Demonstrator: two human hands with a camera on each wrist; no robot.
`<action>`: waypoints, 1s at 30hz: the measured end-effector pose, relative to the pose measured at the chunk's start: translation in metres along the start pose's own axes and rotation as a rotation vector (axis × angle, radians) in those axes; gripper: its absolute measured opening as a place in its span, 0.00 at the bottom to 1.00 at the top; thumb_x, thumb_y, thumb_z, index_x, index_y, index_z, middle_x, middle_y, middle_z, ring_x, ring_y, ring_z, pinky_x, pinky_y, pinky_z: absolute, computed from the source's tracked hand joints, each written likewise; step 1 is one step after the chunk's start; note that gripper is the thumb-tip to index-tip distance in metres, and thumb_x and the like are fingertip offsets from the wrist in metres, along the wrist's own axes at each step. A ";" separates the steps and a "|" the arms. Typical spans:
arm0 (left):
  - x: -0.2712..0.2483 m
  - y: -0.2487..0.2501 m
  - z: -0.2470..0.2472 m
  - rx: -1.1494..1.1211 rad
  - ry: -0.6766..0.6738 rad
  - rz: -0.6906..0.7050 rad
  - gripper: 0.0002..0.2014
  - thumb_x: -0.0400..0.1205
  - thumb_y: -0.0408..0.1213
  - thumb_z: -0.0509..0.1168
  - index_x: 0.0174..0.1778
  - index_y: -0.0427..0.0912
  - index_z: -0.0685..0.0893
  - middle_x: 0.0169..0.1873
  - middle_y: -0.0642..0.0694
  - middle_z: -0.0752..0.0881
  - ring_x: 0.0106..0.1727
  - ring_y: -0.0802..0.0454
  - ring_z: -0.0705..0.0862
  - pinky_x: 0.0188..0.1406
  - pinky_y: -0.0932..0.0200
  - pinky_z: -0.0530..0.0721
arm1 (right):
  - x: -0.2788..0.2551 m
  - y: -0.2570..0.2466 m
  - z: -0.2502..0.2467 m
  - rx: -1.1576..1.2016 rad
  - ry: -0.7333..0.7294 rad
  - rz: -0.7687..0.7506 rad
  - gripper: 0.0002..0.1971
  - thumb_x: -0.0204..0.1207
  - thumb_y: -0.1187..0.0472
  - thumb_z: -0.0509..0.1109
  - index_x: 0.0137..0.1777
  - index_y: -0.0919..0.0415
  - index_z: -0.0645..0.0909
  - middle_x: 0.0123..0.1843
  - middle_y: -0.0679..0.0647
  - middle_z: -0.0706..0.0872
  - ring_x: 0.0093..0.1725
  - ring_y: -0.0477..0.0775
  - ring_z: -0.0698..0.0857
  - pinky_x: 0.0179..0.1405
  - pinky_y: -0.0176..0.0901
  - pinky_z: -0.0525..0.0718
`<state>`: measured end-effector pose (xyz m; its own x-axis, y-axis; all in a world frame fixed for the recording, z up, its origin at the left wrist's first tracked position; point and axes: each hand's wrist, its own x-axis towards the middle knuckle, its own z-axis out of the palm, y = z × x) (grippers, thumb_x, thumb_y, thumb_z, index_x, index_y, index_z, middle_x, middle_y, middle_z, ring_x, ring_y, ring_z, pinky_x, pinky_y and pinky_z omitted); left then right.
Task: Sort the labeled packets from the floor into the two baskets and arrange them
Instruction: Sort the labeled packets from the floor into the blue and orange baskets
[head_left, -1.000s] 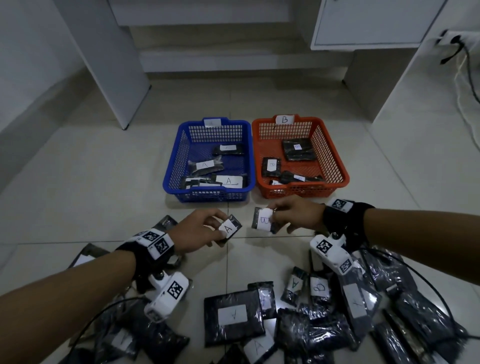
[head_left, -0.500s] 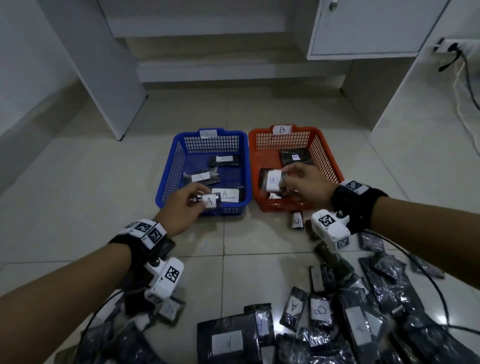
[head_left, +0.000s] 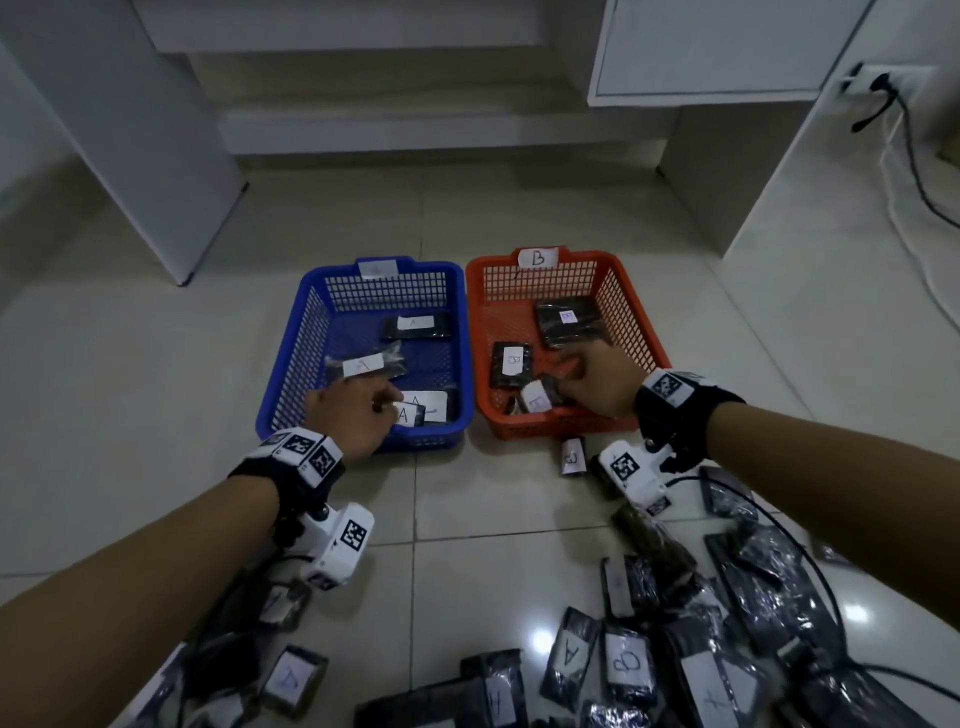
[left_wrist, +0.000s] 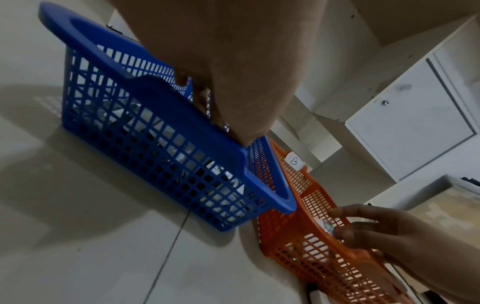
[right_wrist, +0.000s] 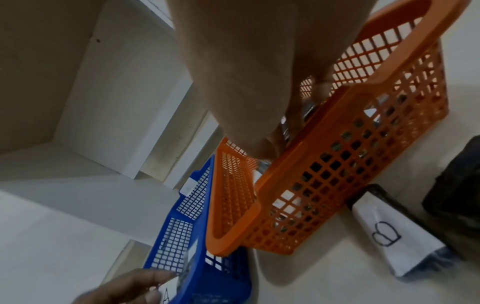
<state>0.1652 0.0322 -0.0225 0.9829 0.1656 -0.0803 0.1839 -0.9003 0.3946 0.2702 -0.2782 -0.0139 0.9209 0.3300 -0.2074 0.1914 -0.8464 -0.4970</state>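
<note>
A blue basket (head_left: 306, 332) tagged A and an orange basket (head_left: 623, 312) tagged B stand side by side on the tiled floor, each with a few black packets inside. My left hand (head_left: 387, 408) reaches over the blue basket's near wall and pinches a small packet labeled A (head_left: 410, 414) low inside its near right corner. My right hand (head_left: 563, 387) is inside the orange basket, pinching a small packet labeled B (head_left: 535, 397) near its front wall. In the left wrist view the right hand (left_wrist: 337, 224) holds the shiny packet (left_wrist: 327, 225) between thumb and fingers.
A loose B packet (head_left: 571, 456) lies on the floor just in front of the orange basket. Several labeled black packets (head_left: 623, 665) are heaped at the bottom right and bottom left. White cabinets stand behind the baskets; cables (head_left: 914, 171) run along the right wall.
Both hands have carried their packets from the floor forward over the baskets' near walls and lowered them inside, the left into the blue one, the right into the orange one.
</note>
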 end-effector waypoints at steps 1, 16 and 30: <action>0.000 0.001 0.000 0.028 0.024 -0.023 0.06 0.81 0.48 0.68 0.52 0.61 0.86 0.58 0.56 0.87 0.65 0.46 0.81 0.69 0.45 0.66 | 0.000 0.000 0.001 -0.030 0.025 0.002 0.14 0.78 0.56 0.75 0.62 0.51 0.84 0.56 0.48 0.89 0.52 0.50 0.87 0.52 0.41 0.83; -0.086 0.044 0.020 -0.241 -0.241 0.569 0.07 0.81 0.42 0.71 0.52 0.54 0.81 0.36 0.59 0.82 0.38 0.57 0.82 0.37 0.57 0.84 | -0.095 0.029 0.054 -0.764 -0.233 -0.417 0.24 0.79 0.57 0.66 0.76 0.57 0.75 0.75 0.59 0.76 0.71 0.62 0.78 0.63 0.58 0.82; -0.092 0.048 0.035 -0.031 -0.507 0.477 0.07 0.83 0.44 0.66 0.56 0.57 0.83 0.40 0.62 0.85 0.40 0.62 0.85 0.43 0.59 0.85 | -0.086 0.047 0.057 -0.576 -0.251 -0.377 0.31 0.77 0.68 0.67 0.79 0.47 0.74 0.75 0.54 0.78 0.74 0.60 0.75 0.67 0.56 0.78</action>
<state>0.0831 -0.0403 -0.0280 0.8331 -0.4605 -0.3064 -0.2595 -0.8146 0.5188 0.1801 -0.3224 -0.0677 0.6653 0.6693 -0.3307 0.6915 -0.7195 -0.0648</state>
